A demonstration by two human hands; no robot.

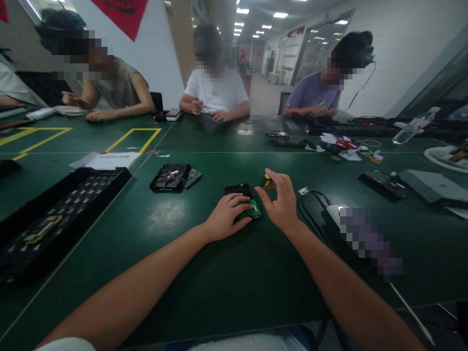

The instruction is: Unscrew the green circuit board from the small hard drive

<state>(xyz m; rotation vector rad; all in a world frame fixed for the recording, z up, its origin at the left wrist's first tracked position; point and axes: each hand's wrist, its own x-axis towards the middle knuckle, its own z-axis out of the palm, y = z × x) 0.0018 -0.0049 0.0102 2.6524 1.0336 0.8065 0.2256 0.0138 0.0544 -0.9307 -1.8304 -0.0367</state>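
Observation:
A small hard drive (239, 189) with a green circuit board (252, 211) lies on the green table in front of me. My left hand (226, 215) rests on its near side, fingers curled over the board and holding it down. My right hand (281, 201) is just right of the drive, its fingertips pinched on a screwdriver with a yellow and black handle (265, 182) that stands over the drive's far right corner.
A second opened drive (170, 176) with a loose board lies to the left. A black parts tray (54, 214) fills the left side. Black cable (310, 209) and a white device lie right. Three people sit across the table, with tools and boards spread there.

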